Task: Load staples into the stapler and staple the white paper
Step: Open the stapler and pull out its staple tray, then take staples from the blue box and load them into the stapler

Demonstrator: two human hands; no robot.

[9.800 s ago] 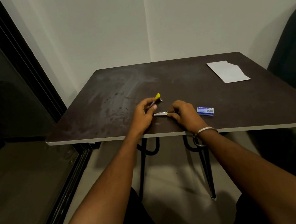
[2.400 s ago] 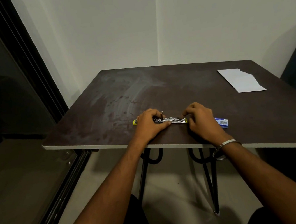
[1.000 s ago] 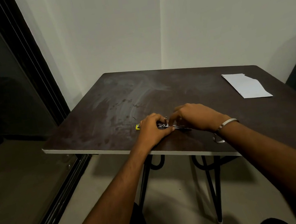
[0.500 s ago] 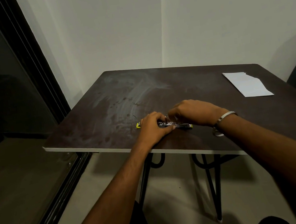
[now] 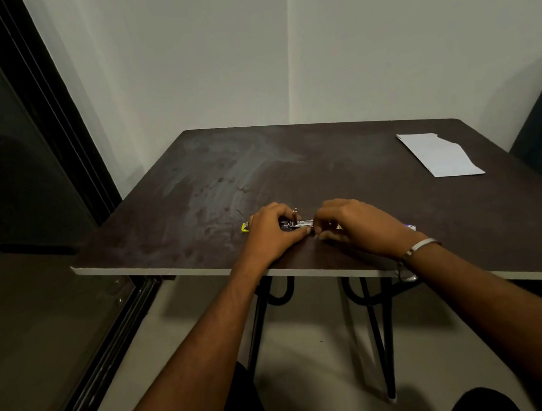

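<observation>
Stapler [image 5: 296, 224]: lies open and flat near the front edge of the table [image 5: 195, 215], between both hands.
Left hand [image 5: 272, 236]: curled over the yellow end, pressing it down.
Right hand [image 5: 358, 225]: fingertips pinched at the metal track; too small to tell if it grips staples.
Staple box [image 5: 411, 227]: just peeks out behind the right wrist.
Paper [image 5: 439, 155]: far away at the back right, not touched.
Done: stapler opened.
Left to do: probably finish loading, close it, staple the paper.

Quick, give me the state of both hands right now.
Left hand: closed on the stapler, pinning it to the table.
Right hand: fingers curled at the stapler's other end; grip cannot be told.
</observation>
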